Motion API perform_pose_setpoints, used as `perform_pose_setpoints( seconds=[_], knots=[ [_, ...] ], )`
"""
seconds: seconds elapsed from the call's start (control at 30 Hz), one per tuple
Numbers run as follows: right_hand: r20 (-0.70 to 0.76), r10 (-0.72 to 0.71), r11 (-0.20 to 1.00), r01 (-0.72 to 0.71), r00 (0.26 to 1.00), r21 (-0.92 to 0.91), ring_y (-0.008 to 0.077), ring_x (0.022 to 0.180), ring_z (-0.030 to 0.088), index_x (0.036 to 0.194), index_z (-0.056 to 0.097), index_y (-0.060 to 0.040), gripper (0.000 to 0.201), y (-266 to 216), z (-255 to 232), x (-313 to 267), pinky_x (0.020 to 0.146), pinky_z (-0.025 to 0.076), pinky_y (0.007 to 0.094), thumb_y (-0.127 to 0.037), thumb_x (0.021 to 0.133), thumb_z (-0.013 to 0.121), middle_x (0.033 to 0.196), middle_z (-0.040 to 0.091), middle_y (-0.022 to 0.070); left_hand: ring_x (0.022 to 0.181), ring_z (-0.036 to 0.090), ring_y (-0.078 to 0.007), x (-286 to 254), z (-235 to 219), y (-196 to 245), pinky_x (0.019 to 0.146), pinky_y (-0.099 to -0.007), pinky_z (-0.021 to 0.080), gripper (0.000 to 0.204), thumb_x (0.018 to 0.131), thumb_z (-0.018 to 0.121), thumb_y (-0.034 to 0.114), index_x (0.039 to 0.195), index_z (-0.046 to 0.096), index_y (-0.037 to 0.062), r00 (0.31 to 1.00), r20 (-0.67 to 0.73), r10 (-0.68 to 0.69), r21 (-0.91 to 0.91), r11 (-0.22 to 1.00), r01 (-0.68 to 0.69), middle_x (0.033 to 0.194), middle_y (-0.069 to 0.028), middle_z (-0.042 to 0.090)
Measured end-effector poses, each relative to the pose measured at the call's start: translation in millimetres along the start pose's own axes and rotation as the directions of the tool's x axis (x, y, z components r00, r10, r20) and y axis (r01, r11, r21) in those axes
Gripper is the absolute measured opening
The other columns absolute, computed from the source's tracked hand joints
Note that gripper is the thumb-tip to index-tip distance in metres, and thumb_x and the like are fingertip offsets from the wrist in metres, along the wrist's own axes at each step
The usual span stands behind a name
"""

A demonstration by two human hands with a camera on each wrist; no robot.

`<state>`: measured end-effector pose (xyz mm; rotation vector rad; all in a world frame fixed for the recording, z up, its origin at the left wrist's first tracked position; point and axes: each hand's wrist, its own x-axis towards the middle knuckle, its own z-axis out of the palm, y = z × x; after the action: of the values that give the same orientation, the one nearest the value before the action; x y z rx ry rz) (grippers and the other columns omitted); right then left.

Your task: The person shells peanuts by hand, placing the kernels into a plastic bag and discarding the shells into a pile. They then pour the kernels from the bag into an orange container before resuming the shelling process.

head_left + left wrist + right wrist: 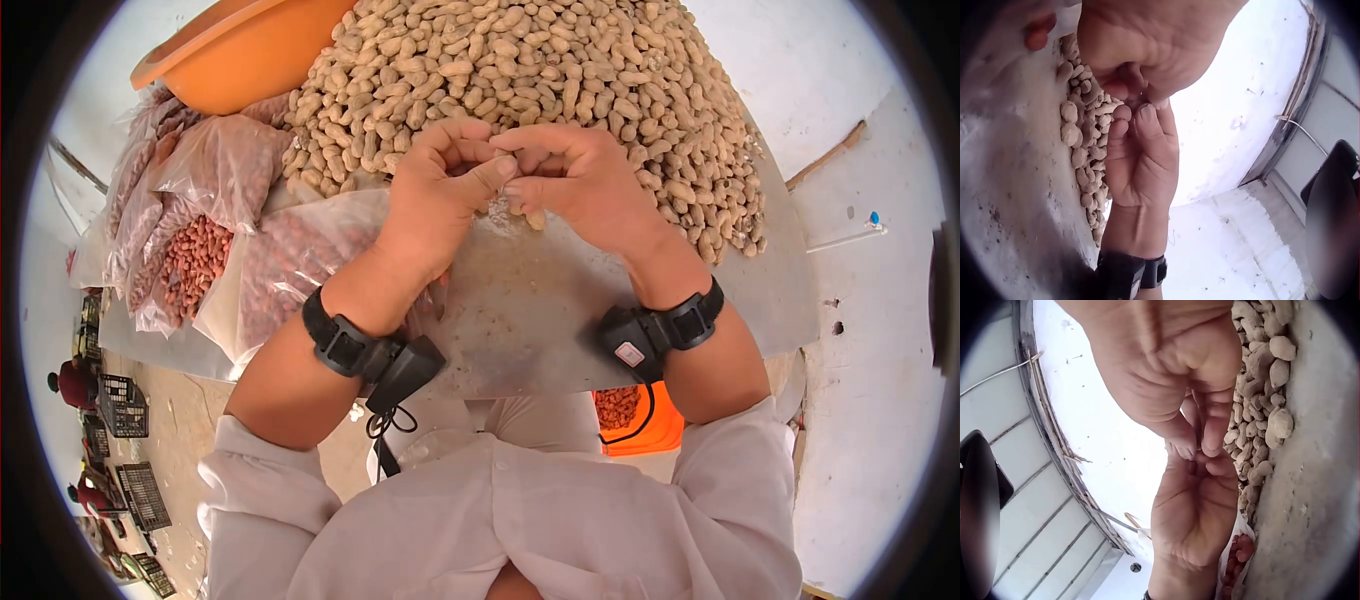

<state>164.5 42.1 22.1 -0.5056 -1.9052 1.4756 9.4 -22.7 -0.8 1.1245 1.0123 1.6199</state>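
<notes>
Two grips were brought together at the near edge of the heap of peanuts on the bench. Left grip and right grip were both curled nearly closed, their fingertips meeting; a peanut was judged to be pinched between them, though it was almost wholly covered. By such closeness, it seemed, something so small could be pressed from both sides. Beneath the right thumb a tan shell was seen; whether it was held or lay loose could not be told. The heap was presumably placed ahead for short reaches. Clear bags of red kernels were set leftward, likely for separation from unshelled nuts.
</notes>
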Motion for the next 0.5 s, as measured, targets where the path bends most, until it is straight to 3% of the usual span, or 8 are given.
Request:
perform_pose_setpoints(
  seconds=[0.07, 0.13, 0.23, 0.33, 0.43, 0.5],
  knots=[
    [-0.009, -0.018, 0.999, 0.017, 1.0, -0.035, 0.008, 0.063, 0.056, 0.101, 0.063, -0.0005, 0.027, 1.4, 1.3, -0.5, 0.055, 0.045, 0.0213, -0.001, 0.075, 0.066, 0.076, 0.061, 0.0034, 0.072, 0.053, -0.0088, 0.9, -0.1, 0.4, 0.063, -0.0222, 0.044, 0.018, 0.086, 0.064, 0.009, 0.1, 0.056, 0.0011, 1.0, -0.014, 0.015, -0.006, 1.0, -0.015, 0.085, -0.0034, 0.06],
    [-0.02, 0.023, 0.998, -0.022, 1.0, 0.052, 0.0086, 0.064, 0.057, 0.102, 0.062, -0.0001, 0.026, -0.3, 2.4, -0.6, 0.056, 0.047, 0.0216, -0.002, 0.076, 0.065, 0.076, 0.062, 0.0047, 0.073, 0.053, -0.0089, 1.5, -3.1, 0.4, 0.064, -0.0227, 0.044, 0.021, 0.086, 0.063, 0.007, 0.105, 0.055, 0.0007, 1.0, 0.022, 0.012, -0.006, 1.0, -0.012, 0.087, -0.0034, 0.061],
    [-0.044, 0.046, 0.985, -0.038, 0.998, 0.169, 0.01, 0.065, 0.059, 0.102, 0.061, 0.0018, 0.024, -0.7, 0.2, 0.8, 0.058, 0.049, 0.0223, -0.003, 0.079, 0.064, 0.079, 0.064, 0.0074, 0.072, 0.052, -0.0085, 1.9, -4.1, 1.3, 0.064, -0.0218, 0.043, 0.025, 0.086, 0.062, 0.007, 0.109, 0.056, -0.0001, 0.998, 0.047, -0.038, -0.144, 0.989, 0.045, 0.087, -0.0019, 0.06],
    [-0.046, 0.067, 0.938, -0.048, 0.997, 0.343, 0.0116, 0.067, 0.061, 0.103, 0.06, 0.0046, 0.024, 3.9, -4.4, 2.7, 0.059, 0.05, 0.0229, -0.004, 0.081, 0.064, 0.08, 0.065, 0.0097, 0.072, 0.052, -0.0078, 1.6, -7.3, 2.0, 0.063, -0.0207, 0.043, 0.029, 0.085, 0.063, 0.007, 0.114, 0.058, 0.0008, 0.993, 0.115, -0.027, -0.132, 0.99, 0.042, 0.088, -0.0005, 0.06],
    [-0.029, 0.099, 0.895, -0.077, 0.995, 0.439, 0.0125, 0.068, 0.061, 0.102, 0.061, 0.0066, 0.025, 7.8, -7.4, 3.1, 0.059, 0.051, 0.0231, -0.005, 0.081, 0.065, 0.081, 0.065, 0.0104, 0.071, 0.053, -0.0069, 0.1, -3.2, 4.7, 0.061, -0.0199, 0.044, 0.027, 0.085, 0.063, 0.007, 0.111, 0.061, 0.0021, 0.995, 0.079, 0.059, 0.056, 0.996, -0.064, 0.088, -0.0003, 0.06],
    [-0.045, 0.114, 0.903, -0.085, 0.992, 0.421, 0.0126, 0.068, 0.061, 0.101, 0.063, 0.0069, 0.025, 7.8, -6.1, 3.0, 0.059, 0.05, 0.023, -0.006, 0.081, 0.066, 0.081, 0.065, 0.0101, 0.071, 0.053, -0.0064, 2.0, -5.8, 1.1, 0.059, -0.0197, 0.044, 0.024, 0.085, 0.062, 0.007, 0.109, 0.062, 0.0023, 0.994, 0.073, 0.077, 0.067, 0.994, -0.082, 0.088, -0.0004, 0.061]
  ],
)
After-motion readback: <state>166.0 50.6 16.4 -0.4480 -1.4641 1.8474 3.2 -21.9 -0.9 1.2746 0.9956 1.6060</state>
